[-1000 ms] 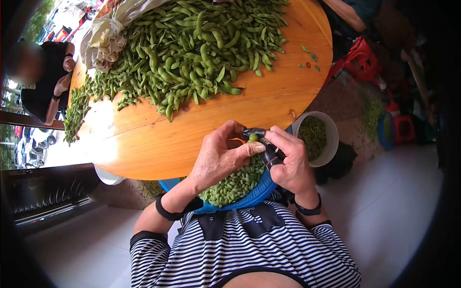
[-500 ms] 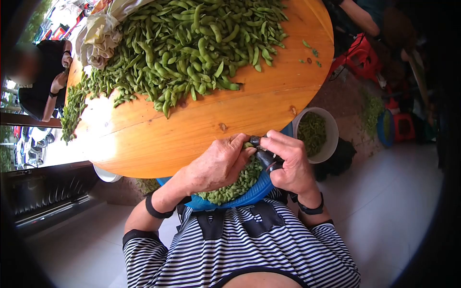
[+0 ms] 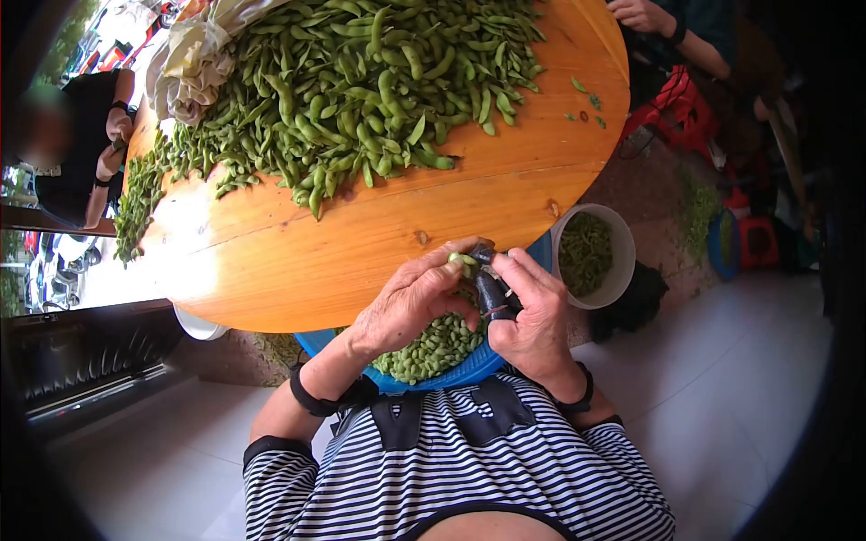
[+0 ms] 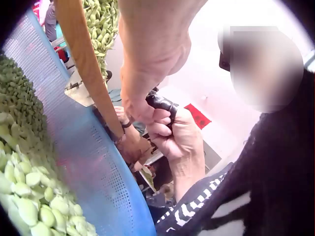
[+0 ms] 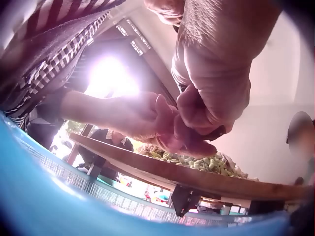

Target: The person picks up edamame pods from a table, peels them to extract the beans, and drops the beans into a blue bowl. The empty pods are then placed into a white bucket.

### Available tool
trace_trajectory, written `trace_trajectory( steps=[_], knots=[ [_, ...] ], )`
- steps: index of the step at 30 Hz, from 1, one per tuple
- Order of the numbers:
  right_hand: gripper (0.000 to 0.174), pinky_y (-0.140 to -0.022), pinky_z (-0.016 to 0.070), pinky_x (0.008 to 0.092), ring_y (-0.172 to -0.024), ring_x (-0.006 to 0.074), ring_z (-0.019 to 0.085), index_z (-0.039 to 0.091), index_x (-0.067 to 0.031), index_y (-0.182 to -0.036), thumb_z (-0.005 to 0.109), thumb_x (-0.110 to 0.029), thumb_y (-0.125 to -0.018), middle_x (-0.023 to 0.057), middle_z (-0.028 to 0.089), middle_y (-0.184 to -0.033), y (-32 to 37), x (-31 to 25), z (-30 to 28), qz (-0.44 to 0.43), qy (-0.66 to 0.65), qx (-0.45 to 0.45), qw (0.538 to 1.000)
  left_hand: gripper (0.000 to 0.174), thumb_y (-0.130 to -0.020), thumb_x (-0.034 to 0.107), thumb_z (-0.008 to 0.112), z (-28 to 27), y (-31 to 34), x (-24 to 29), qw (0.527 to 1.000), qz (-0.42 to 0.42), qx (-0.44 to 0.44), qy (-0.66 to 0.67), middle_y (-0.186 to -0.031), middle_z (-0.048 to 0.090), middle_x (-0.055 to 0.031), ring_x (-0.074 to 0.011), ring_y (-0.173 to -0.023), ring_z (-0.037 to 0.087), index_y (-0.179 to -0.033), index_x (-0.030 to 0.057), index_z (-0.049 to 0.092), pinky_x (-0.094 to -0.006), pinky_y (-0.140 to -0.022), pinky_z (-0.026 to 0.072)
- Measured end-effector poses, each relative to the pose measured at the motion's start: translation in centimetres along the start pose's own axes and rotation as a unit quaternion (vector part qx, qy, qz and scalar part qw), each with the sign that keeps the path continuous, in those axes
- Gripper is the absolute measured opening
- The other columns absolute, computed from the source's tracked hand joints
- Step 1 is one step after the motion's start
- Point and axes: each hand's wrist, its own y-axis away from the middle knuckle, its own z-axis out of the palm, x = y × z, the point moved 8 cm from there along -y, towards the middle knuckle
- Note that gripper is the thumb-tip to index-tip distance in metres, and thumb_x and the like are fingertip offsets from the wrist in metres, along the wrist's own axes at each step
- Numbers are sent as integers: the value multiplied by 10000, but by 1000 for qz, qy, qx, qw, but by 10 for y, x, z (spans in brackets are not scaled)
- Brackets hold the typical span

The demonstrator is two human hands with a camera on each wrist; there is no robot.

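My left hand [image 3: 401, 302] pinches a green edamame pod [image 3: 463, 260] between thumb and forefinger, over the lap. Close against it, my right hand [image 3: 537, 316] has curled fingers, with black covers [image 3: 492, 293] on its thumb and forefinger. Its covered forefinger and thumb meet at the pod's end, and the left wrist view shows the hands together there. Below both hands, a blue plastic basket [image 3: 487, 365] holds shelled green beans [image 3: 428, 352]. In the right wrist view the fingers hide the pod.
A large heap of unshelled pods [image 3: 316, 108] covers much of the round wooden table [image 3: 334, 261], beside a crumpled cloth [image 3: 189, 72]. A white bucket [image 3: 622, 279] of green pods stands right. Other people sit across, and a red stool [image 3: 681, 117] stands beyond the table.
My left hand has rolled over the pod and back, uncovering it again at the fingertips. Both hands stay close together. Another person's hand has come into view at the upper right.
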Motion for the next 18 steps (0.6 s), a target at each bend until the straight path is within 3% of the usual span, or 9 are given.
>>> trace_trajectory(
  steps=[3, 10, 12, 16, 18],
  knots=[
    [448, -629, 481, 403, -719, 357, 577, 574, 42, -1038, 558, 56, -590, 161, 524, -848, 2, 1, 3, 12, 2, 4, 1000, 557, -998, 360, 444, 0, 0, 0, 997, 70, -20, 19, -1244, 511, -110, -183, -952, 566, -1386, -36, 384, -344, -765, 509],
    [410, -646, 493, 417, -747, 372, 589, 579, 37, -1032, 586, 57, -622, 166, 544, -861, 4, -1, 8, -2, 35, 33, 999, 514, -1011, 350, 406, -2, 3, -16, 996, 45, 74, -7, -1155, 543, -76, -160, -952, 565, -1370, -18, 407, -323, -782, 493],
    [413, -657, 498, 419, -761, 380, 594, 579, 40, -1030, 588, 58, -618, 174, 551, -872, 4, 0, 9, 4, 47, 35, 998, 491, -1018, 321, 391, -4, 5, -17, 991, 45, 126, -10, -1177, 542, -86, -162, -991, 565, -1381, -11, 394, -316, -833, 486],
    [420, -663, 499, 415, -768, 382, 595, 577, 41, -1032, 592, 60, -612, 175, 555, -875, 3, 2, 10, 12, 38, 31, 999, 463, -1023, 287, 374, -3, 5, -16, 989, 62, 137, -7, -1199, 541, -97, -168, -1055, 556, -1373, -16, 394, -321, -884, 481],
    [454, -680, 502, 415, -792, 386, 597, 571, 45, -1055, 596, 62, -601, 182, 552, -897, 4, 4, 11, 10, 32, 29, 999, 433, -1000, 240, 386, -3, 4, -16, 987, 79, 132, 40, -1234, 537, -114, -200, -1130, 534, -1350, -14, 417, -350, -969, 443]
  ],
)
